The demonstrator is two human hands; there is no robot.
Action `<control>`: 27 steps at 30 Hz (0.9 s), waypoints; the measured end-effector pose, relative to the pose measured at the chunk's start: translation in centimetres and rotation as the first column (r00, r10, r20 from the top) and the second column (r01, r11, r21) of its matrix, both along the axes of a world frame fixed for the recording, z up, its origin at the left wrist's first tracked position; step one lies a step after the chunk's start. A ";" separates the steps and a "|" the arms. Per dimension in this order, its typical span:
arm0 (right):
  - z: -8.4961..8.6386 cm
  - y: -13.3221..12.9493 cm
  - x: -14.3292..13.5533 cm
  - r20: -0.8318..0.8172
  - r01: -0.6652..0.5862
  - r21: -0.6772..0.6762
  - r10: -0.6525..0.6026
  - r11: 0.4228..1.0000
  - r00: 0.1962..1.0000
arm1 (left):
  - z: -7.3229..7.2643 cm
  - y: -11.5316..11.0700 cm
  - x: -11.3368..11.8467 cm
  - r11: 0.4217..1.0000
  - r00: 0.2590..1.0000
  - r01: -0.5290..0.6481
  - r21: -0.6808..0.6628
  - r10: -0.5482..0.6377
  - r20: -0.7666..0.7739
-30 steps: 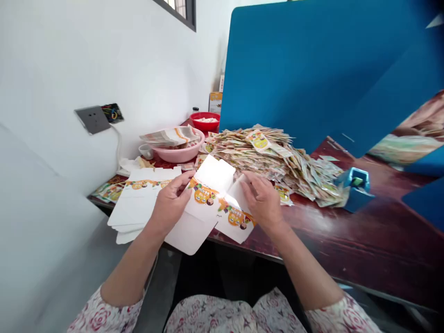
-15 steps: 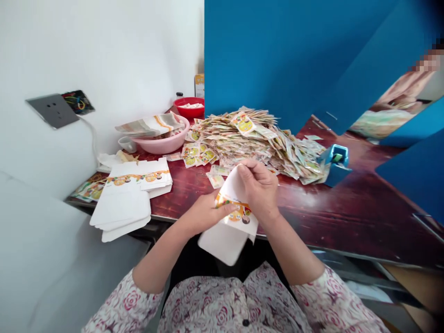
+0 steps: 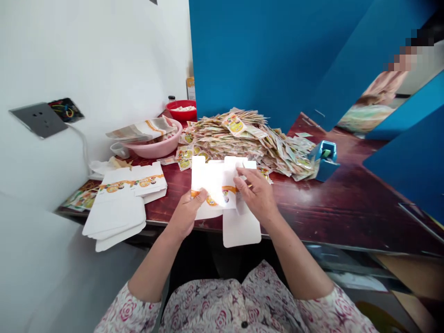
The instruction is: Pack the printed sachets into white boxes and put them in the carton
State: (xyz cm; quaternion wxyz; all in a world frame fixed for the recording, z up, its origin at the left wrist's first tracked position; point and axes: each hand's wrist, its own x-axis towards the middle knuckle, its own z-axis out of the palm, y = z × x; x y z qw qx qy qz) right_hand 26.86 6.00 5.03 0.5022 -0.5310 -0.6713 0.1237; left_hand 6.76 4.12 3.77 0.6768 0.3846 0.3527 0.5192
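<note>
A white folding carton (image 3: 212,178) with an orange printed band is spread out in front of me, above the table's front edge. Its flaps stand up at the top, and a long rounded flap hangs at the lower right. My left hand (image 3: 187,208) grips the carton's left side, thumb on the printed face. My right hand (image 3: 256,192) rests against the carton's right part with fingers bent and apart; its fingertips touch the panel near the top flap. Behind the carton lies a large heap of small printed sachets (image 3: 225,143).
A stack of flat cartons (image 3: 116,203) overhangs the table's (image 3: 312,208) front edge at left. Behind it are a pink basin (image 3: 156,148), a white cup (image 3: 120,149) and a red bowl (image 3: 182,113). A blue tape dispenser (image 3: 326,162) stands at right, by blue partitions (image 3: 270,55). Another person is partly visible at far right.
The carton has turned and opened out from a folded, tilted position to face me more flatly. My left hand moved left and down; my right hand loosened its pinch on the panel.
</note>
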 end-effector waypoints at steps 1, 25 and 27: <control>-0.1 0.2 0.0 -0.011 -0.015 -0.040 0.014 0.999 1.000 | -0.3 -0.1 0.2 1.000 1.000 0.010 -0.002 -0.010 0.006; -2.0 -2.3 2.7 0.205 -0.263 0.228 0.217 0.938 0.954 | -2.8 2.2 0.9 0.984 0.971 0.007 0.177 0.036 -0.237; -3.4 -2.6 3.1 0.195 -0.269 0.237 0.226 0.934 0.955 | -3.1 2.1 1.5 0.979 0.933 0.042 0.200 0.033 -0.359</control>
